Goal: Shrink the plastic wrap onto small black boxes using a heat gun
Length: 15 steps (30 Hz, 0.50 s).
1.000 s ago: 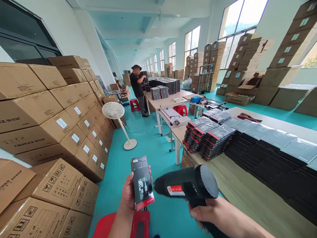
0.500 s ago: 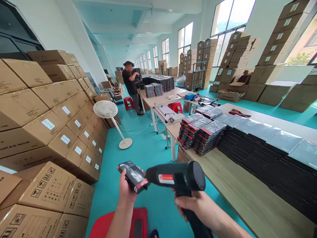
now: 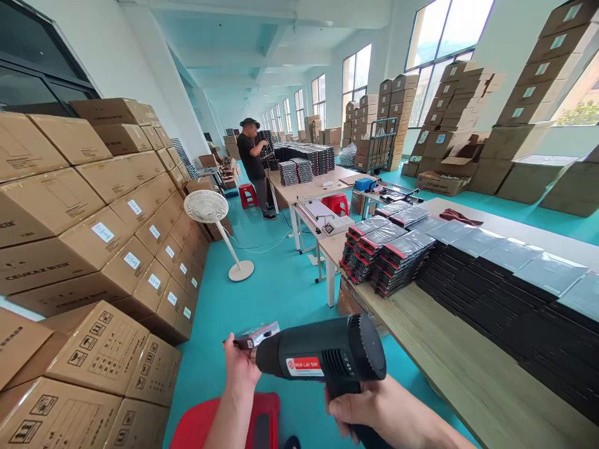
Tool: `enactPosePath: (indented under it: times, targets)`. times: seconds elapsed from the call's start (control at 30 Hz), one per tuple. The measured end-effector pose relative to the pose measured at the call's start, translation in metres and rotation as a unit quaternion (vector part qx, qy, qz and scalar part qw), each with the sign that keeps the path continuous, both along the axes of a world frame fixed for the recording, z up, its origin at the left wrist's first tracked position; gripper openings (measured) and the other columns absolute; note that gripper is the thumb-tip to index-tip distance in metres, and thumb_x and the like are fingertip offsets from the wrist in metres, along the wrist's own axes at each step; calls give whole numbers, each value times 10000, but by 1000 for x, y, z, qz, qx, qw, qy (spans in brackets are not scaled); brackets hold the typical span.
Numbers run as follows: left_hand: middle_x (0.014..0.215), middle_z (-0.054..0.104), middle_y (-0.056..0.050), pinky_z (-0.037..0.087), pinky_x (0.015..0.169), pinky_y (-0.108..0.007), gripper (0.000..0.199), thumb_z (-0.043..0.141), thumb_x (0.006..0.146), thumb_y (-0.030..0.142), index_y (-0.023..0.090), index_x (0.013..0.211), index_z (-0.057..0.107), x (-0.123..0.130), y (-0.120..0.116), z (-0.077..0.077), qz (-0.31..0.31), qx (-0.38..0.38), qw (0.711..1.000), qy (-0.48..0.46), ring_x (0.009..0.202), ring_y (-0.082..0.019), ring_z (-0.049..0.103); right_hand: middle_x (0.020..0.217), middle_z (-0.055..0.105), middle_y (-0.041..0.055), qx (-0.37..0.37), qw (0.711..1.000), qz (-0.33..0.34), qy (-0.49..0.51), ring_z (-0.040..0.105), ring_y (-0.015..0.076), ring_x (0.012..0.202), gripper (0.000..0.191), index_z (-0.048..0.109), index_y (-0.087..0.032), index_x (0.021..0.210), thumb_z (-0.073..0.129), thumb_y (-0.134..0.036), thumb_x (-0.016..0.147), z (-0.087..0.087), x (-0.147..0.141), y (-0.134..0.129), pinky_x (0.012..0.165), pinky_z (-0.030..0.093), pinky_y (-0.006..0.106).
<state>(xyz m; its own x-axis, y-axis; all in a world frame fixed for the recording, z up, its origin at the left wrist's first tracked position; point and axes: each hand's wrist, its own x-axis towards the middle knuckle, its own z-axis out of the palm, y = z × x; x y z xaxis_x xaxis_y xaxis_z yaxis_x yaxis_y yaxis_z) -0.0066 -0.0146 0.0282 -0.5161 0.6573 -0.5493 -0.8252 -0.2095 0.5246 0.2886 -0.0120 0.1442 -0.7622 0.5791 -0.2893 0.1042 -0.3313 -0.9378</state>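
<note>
My right hand (image 3: 369, 408) is wrapped round the handle of a dark heat gun (image 3: 322, 352) with a red and white label. Its nozzle points left, close to my left hand (image 3: 241, 368). That hand is closed on a thin flat box (image 3: 255, 335), which looks shrink-wrapped and is tilted so that a pale side shows. The gun's front end hides part of the box and some of my left fingers. Whether nozzle and box touch, I cannot tell. Stacks of wrapped black and red boxes (image 3: 386, 252) stand on the table to the right.
Cartons (image 3: 98, 234) are piled along the left, with a white fan (image 3: 219, 227) beside them. Below me is a red stool (image 3: 196, 424). Rows of black boxes (image 3: 486, 280) cover part of the wooden table (image 3: 421, 330). Farther off, a person (image 3: 253, 165) stands at another table.
The box in my left hand has turned from showing its broad printed face to a pale side. The heat gun has shifted left, its nozzle now overlapping the box and hand in view.
</note>
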Motion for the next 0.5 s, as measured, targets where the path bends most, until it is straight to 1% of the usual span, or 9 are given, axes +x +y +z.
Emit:
enactPosePath:
  times: [0.03, 0.1, 0.17, 0.2, 0.27, 0.33, 0.43, 0.5]
  targets:
    - [787, 742, -103, 594, 760, -457, 390, 410, 957, 386, 126, 1103, 661, 0, 0, 1, 15, -3, 1000, -7, 745, -281, 731, 634, 573, -7, 11, 1000, -7, -2, 512, 146, 577, 196, 600, -178, 752, 644, -368, 733, 1, -1, 1, 585, 427, 297]
    - [850, 738, -117, 599, 752, -446, 388, 401, 960, 375, 131, 1167, 620, 1, -1, 4, 37, -6, 999, -22, 780, -279, 733, 632, 566, -10, 18, 997, -65, -23, 516, 155, 595, 231, 599, -183, 789, 655, -398, 728, 0, 1, 3, 592, 434, 298]
    - [929, 731, -139, 601, 748, -458, 388, 409, 948, 355, 141, 1225, 578, 0, -3, 6, 54, -7, 998, -38, 816, -288, 731, 617, 568, -16, -7, 993, -113, -42, 521, 164, 588, 294, 603, -184, 878, 665, -425, 720, -4, 6, 6, 574, 430, 297]
    - [966, 728, -149, 601, 749, -466, 391, 421, 938, 344, 148, 1245, 564, 0, -4, 7, 60, -6, 997, -44, 831, -291, 730, 620, 579, -14, -30, 992, -119, -39, 523, 164, 579, 329, 608, -180, 925, 668, -429, 719, -7, 10, 8, 562, 425, 294]
    - [1029, 723, -162, 601, 756, -468, 408, 450, 917, 337, 159, 1270, 554, 0, -6, 6, 70, 2, 996, -48, 860, -293, 726, 655, 607, -4, -76, 991, -109, -7, 538, 160, 574, 386, 617, -169, 989, 685, -432, 714, -12, 18, 9, 547, 420, 285]
    - [1081, 719, -181, 600, 766, -470, 442, 471, 902, 345, 152, 1292, 549, 0, -6, 5, 70, 12, 996, -48, 903, -305, 723, 667, 615, -2, -103, 989, -105, 31, 547, 156, 573, 414, 625, -162, 1000, 714, -432, 699, -15, 21, 8, 539, 421, 275]
    - [1131, 715, -204, 599, 784, -482, 498, 496, 879, 330, 136, 1336, 530, 3, -6, 4, 55, 21, 997, -47, 956, -330, 721, 673, 625, 1, -109, 986, -108, 65, 549, 148, 563, 386, 627, -157, 987, 730, -413, 717, -15, 18, 6, 533, 426, 269]
    - [1129, 725, -196, 598, 814, -476, 534, 513, 851, 279, 131, 1364, 514, 4, -6, 6, 46, 35, 998, -40, 975, -330, 723, 709, 637, 7, -111, 984, -115, 76, 557, 145, 566, 365, 627, -153, 977, 735, -392, 723, -13, 16, 6, 526, 432, 268]
